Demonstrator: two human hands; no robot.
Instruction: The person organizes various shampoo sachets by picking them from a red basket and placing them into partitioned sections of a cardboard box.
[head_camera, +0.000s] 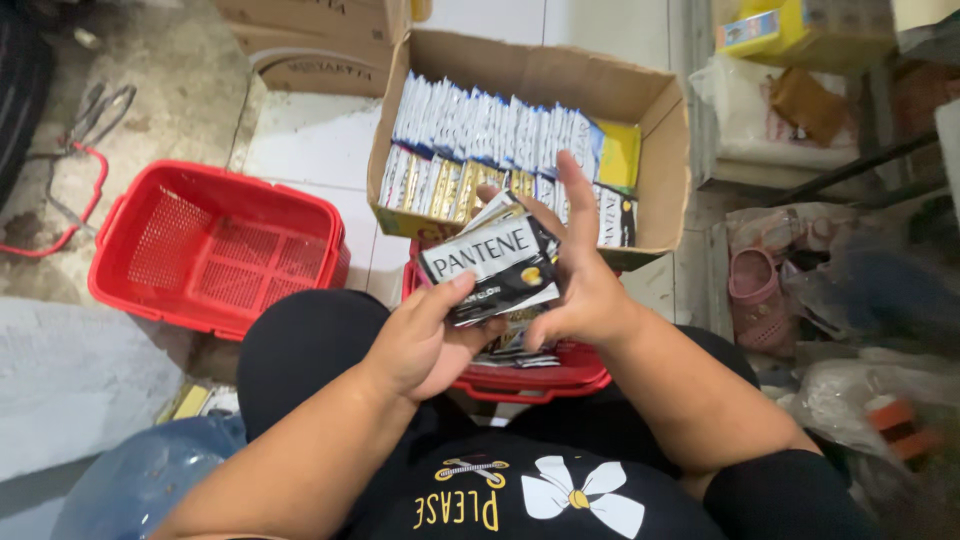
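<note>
- Holding a stack of sachets (495, 262) between both my hands, just above my lap, near the middle of the view.
- My left hand (425, 340) grips the stack from below at 7 o'clock, thumb pressed flat on the top sachet's front, the other fingers curled underneath.
- My right hand (580, 290) steadies the stack's far edge at 3 o'clock; my index finger (577, 195) sticks straight up, spread from the rest, which wrap behind the stack.
- The top sachet is black and white with a gold spot at one corner.
- A cardboard box (660, 150) sits open at 12 o'clock from my hands, packed with upright rows of blue-white, gold and black sachets.
- A red basket (215, 245) stands at 9 o'clock on the floor, well apart from the stack.
- A second red basket (540, 375) lies right under my hands, with a few more sachets inside.
- A blue water jug (140, 480) shows at 8 o'clock, beside my left arm.
</note>
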